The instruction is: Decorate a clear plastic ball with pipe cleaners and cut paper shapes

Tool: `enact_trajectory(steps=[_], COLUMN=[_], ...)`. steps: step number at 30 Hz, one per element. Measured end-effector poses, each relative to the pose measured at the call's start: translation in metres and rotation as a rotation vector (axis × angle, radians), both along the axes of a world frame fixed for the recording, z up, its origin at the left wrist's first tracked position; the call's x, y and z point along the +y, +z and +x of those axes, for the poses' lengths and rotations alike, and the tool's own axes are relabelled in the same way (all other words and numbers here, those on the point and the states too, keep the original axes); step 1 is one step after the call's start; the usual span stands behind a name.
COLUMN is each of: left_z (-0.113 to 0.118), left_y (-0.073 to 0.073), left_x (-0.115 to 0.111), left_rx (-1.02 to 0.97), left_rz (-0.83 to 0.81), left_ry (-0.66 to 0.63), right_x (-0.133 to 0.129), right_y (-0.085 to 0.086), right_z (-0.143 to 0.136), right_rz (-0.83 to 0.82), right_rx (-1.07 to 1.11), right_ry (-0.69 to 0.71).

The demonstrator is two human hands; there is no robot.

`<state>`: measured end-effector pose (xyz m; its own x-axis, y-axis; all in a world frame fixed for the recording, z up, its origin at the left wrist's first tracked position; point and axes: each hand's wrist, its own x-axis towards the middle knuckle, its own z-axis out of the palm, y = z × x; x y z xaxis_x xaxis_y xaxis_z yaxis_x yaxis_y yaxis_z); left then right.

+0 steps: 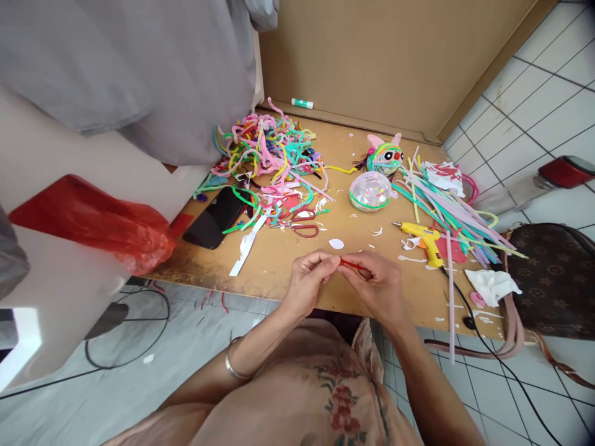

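A thin red strip (352, 265) stretches between my two hands above the table's front edge. My left hand (312, 272) pinches its left end with thumb and fingertips. My right hand (377, 280) is closed around the other end, so part of the strip is hidden. Just beyond the fingers lies a white paper oval (336, 244). Red-handled scissors (304, 224) rest to the upper left of my hands. Farther back, a clear plastic bowl (370, 192) has pink and green pipe cleaner round its edge. A yellow glue gun (425, 240) lies to the right.
Tangled pipe cleaners (269, 148) and a black phone (216, 217) occupy the left side. A pink-eared pipe-cleaner figure (385, 156) stands at the back. Straight pipe cleaners (453, 204) and a brown handbag (553, 279) are at right. A glue stick (302, 103) lies by the board.
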<state>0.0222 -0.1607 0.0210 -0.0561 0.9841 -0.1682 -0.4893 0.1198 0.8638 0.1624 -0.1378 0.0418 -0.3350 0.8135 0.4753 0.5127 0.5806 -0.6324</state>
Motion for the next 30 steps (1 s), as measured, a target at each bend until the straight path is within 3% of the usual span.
enact_trajectory(steps=[7,11,13,19,25,30], left_z=[-0.024,-0.032,-0.033,-0.029,-0.006,0.006], left_y=[-0.001,0.003,0.005,0.008,-0.003,-0.012], left_x=[0.008,0.017,0.018,0.014,0.007,-0.003], left_rx=[0.126,0.193,0.205,0.187,-0.024,-0.052], left_rz=[0.057,0.066,0.081,0.147,-0.034,-0.087], left_ry=[-0.201,-0.367,-0.377,-0.19,0.112,0.135], right_x=[0.002,0.004,0.004,-0.002,-0.016,-0.016], right_y=[0.008,0.01,0.009,0.008,-0.003,-0.015], right_z=[0.003,0.003,0.005,0.006,-0.012,-0.012], right_rz=[-0.195,-0.126,-0.063,0.001,0.265,0.262], right_rx=[0.152,0.068,0.027,-0.02,-0.25,-0.243], right_ry=[0.073,0.126,0.143,0.148,-0.084,-0.119])
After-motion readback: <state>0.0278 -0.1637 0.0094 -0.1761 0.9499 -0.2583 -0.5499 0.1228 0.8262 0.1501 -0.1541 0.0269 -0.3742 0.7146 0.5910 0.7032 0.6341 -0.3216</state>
